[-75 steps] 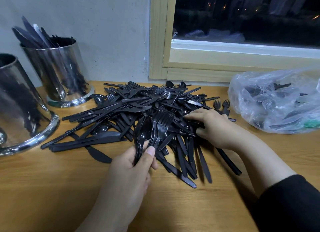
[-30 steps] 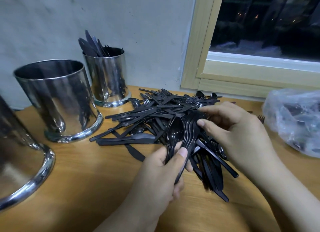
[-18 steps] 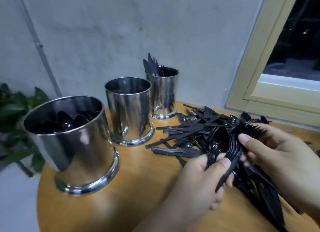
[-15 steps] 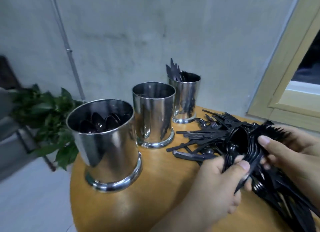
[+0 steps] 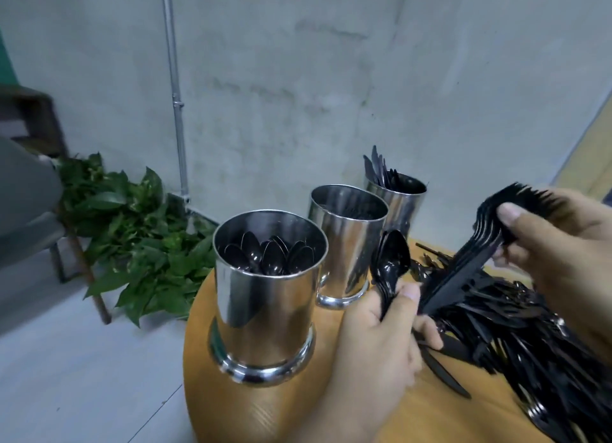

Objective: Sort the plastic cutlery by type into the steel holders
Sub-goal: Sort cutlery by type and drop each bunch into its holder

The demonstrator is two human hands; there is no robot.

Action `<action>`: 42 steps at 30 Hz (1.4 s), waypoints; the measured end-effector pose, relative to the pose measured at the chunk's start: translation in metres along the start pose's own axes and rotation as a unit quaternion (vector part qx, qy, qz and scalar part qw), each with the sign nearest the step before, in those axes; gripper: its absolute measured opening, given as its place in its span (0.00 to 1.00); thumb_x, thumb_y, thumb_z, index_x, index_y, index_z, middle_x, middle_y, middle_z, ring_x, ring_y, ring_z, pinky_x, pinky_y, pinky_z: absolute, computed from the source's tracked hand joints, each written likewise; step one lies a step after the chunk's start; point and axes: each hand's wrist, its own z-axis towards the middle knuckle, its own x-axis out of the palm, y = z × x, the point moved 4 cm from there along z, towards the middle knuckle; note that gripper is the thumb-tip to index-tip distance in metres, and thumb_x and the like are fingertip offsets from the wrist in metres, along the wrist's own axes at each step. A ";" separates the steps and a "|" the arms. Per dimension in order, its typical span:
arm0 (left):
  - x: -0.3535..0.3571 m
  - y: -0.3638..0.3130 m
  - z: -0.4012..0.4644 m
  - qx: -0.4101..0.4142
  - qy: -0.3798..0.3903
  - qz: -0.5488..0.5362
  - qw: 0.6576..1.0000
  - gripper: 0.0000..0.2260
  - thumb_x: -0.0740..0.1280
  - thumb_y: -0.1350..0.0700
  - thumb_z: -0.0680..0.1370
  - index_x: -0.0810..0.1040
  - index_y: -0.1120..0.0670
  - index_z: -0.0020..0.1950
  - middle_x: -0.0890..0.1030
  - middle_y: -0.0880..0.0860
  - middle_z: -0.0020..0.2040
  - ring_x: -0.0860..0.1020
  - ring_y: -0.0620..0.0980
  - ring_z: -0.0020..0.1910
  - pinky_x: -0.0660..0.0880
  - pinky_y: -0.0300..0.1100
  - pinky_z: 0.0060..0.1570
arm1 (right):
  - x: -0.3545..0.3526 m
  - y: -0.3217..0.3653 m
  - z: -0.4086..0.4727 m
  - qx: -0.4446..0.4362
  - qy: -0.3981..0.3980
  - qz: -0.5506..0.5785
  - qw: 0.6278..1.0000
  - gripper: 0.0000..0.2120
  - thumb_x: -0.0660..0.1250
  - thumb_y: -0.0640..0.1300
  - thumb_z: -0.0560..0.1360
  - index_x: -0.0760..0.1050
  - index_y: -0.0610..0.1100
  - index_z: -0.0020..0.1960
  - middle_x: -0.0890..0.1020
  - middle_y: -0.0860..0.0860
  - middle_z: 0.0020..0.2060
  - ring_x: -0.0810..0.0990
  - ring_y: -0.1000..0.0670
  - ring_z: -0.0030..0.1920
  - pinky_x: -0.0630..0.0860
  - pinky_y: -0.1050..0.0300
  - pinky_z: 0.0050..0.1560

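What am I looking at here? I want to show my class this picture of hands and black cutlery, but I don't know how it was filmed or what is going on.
No machine is involved: a person wears a camera on the head, looking forward and down, so you see their own two bare hands. The left hand grips a small bunch of black spoons. The right hand holds a stack of black forks. On the round wooden table stand three steel holders: the nearest holder has spoons in it, the middle holder has contents I cannot make out, and the far holder has cutlery sticking up. A loose pile of black cutlery lies on the right. A green plant stands on the floor.
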 end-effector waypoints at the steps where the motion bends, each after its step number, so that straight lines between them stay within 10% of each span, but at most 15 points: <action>1: -0.005 -0.002 0.001 0.006 -0.014 -0.001 1.000 0.13 0.60 0.48 0.85 0.81 0.51 0.49 0.76 0.52 0.32 0.64 0.46 0.22 0.61 0.39 0.24 | -0.002 0.005 0.013 -0.009 -0.026 0.026 0.999 0.09 0.71 0.55 0.74 0.83 0.52 0.48 0.85 0.47 0.38 0.82 0.45 0.37 0.79 0.49 0.48; 8: -0.025 -0.003 0.008 -0.005 -0.069 -0.064 0.996 0.15 0.63 0.48 0.84 0.82 0.57 0.48 0.63 0.52 0.30 0.58 0.47 0.25 0.51 0.46 0.28 | 0.055 0.007 0.098 -0.058 -0.061 -0.039 0.996 0.05 0.65 0.40 0.81 0.79 0.40 0.52 0.82 0.48 0.36 0.80 0.52 0.32 0.82 0.51 0.42; 14: -0.035 -0.003 0.017 -0.014 -0.075 -0.080 0.994 0.15 0.63 0.48 0.84 0.81 0.59 0.50 0.62 0.53 0.30 0.57 0.48 0.24 0.50 0.44 0.27 | 0.110 -0.051 0.134 0.043 0.047 -0.190 0.980 0.11 0.70 0.49 0.78 0.81 0.44 0.56 0.86 0.45 0.45 0.85 0.43 0.46 0.81 0.39 0.53; 17: -0.036 -0.002 0.020 -0.013 -0.071 -0.084 0.994 0.15 0.63 0.48 0.84 0.82 0.57 0.47 0.63 0.52 0.30 0.57 0.47 0.24 0.51 0.42 0.26 | 0.115 -0.059 0.126 0.029 0.092 -0.325 0.941 0.24 0.71 0.56 0.77 0.77 0.42 0.65 0.81 0.42 0.60 0.80 0.41 0.59 0.76 0.47 0.61; 20: -0.035 -0.002 0.021 -0.019 -0.056 -0.090 0.994 0.15 0.62 0.48 0.85 0.82 0.56 0.47 0.63 0.51 0.30 0.56 0.47 0.25 0.50 0.41 0.25 | 0.100 -0.026 0.104 -0.046 0.046 -0.267 0.961 0.21 0.66 0.62 0.78 0.80 0.48 0.61 0.84 0.48 0.52 0.81 0.49 0.50 0.73 0.55 0.49; 26: -0.025 -0.005 0.014 -0.042 -0.024 -0.082 0.995 0.15 0.63 0.49 0.84 0.83 0.53 0.44 0.63 0.50 0.30 0.56 0.46 0.25 0.51 0.38 0.23 | 0.103 0.010 0.037 0.011 0.412 -0.091 0.906 0.12 0.68 0.49 0.78 0.80 0.48 0.59 0.82 0.44 0.38 0.78 0.50 0.32 0.75 0.54 0.37; 32: -0.028 -0.021 -0.006 0.018 -0.060 0.057 0.996 0.13 0.63 0.42 0.82 0.82 0.49 0.50 0.77 0.49 0.34 0.73 0.47 0.27 0.74 0.44 0.26 | 0.086 0.036 0.042 -0.055 0.263 -0.103 0.958 0.05 0.70 0.44 0.76 0.82 0.46 0.51 0.84 0.49 0.36 0.79 0.51 0.33 0.77 0.54 0.39; 38: -0.073 -0.063 -0.071 0.347 -0.300 0.356 0.814 0.11 0.61 0.48 0.82 0.83 0.45 0.49 0.80 0.38 0.47 0.79 0.38 0.48 0.74 0.32 0.48 | 0.089 0.071 0.056 -0.109 0.070 -0.037 0.991 0.04 0.68 0.39 0.80 0.80 0.46 0.49 0.84 0.48 0.37 0.80 0.50 0.33 0.80 0.53 0.39; 42: -0.097 -0.082 -0.056 0.297 -0.260 0.485 0.780 0.18 0.59 0.46 0.81 0.83 0.50 0.62 0.81 0.42 0.60 0.75 0.40 0.62 0.74 0.52 0.67 | 0.134 0.042 0.053 -0.080 0.082 -0.132 0.985 0.04 0.68 0.44 0.79 0.80 0.48 0.53 0.85 0.49 0.43 0.84 0.45 0.44 0.80 0.43 0.52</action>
